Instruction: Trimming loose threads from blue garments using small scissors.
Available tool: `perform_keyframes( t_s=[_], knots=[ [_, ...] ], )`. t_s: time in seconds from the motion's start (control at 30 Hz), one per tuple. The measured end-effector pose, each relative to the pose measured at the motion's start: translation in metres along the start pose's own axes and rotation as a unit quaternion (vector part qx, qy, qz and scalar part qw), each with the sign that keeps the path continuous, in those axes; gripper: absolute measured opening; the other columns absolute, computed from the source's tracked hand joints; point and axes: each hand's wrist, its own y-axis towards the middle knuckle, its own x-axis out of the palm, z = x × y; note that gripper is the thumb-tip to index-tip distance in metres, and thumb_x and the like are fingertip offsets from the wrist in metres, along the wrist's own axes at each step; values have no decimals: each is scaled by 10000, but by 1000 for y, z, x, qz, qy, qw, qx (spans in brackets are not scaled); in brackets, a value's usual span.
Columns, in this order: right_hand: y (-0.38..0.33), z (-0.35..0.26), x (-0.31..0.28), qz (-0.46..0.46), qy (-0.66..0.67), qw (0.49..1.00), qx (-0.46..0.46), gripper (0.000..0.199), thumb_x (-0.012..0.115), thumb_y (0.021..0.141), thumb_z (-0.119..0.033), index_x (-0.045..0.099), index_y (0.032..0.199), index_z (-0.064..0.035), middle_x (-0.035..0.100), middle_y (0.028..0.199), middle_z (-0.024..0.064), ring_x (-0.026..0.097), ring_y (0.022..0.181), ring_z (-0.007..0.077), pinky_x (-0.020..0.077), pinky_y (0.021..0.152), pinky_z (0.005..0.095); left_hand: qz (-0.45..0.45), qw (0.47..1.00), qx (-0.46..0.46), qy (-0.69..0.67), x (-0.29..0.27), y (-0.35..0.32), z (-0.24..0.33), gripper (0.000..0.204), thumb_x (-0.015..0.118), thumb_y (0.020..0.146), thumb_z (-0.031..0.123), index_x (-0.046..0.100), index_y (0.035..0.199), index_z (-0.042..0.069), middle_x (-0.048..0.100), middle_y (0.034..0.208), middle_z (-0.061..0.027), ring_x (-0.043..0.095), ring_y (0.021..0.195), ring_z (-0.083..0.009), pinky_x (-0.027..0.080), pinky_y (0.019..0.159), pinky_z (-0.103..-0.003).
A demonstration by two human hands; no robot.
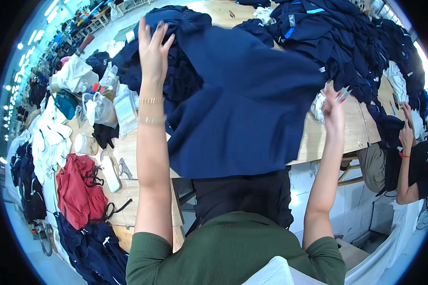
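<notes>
A dark navy garment (252, 104) is spread before me across the table edge, its lower part over my lap. My left hand (153, 50) is raised at its upper left, fingers stretched apart and holding nothing, above a heap of navy clothes (183, 71). At the garment's right edge is my right hand (334, 107), fingers bent and blurred. A small pale, pointed thing shows at its fingertips; I cannot make out its kind. Whether these fingers also touch the cloth is unclear.
Navy garments (323, 38) are piled at the far right. On the left are a red garment (81, 190), a white phone-like slab (110, 173), glasses (124, 168), a clear plastic jug (100, 108) and white cloth (50, 137). A co-worker's hands (406, 126) are at the right.
</notes>
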Motion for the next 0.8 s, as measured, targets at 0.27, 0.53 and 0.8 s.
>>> perform_keyframes(
  t_s=[0.27,0.53,0.8],
  knots=[
    [-116,69,-91,-36,-319,941,104,237,597,906,-99,683,1090,23,696,924,54,473,581,15,358,500,174,-21,853,-229,469,-123,-195,14,152,580,939,117,645,1004,-5,654,866,-41,594,810,-122,471,745,-251],
    [-130,77,-81,-137,-285,942,110,175,645,827,21,629,996,62,614,1008,70,603,888,134,511,824,269,-8,756,-414,508,-116,-278,29,211,725,836,131,620,872,-49,602,700,-38,511,632,-86,437,598,-241],
    [-131,50,-75,-264,-414,869,63,195,701,736,18,630,916,43,524,962,19,514,781,88,428,641,206,1,835,-314,451,-116,-259,43,72,579,938,75,579,929,3,532,713,45,433,617,-47,356,560,-194]
  ],
)
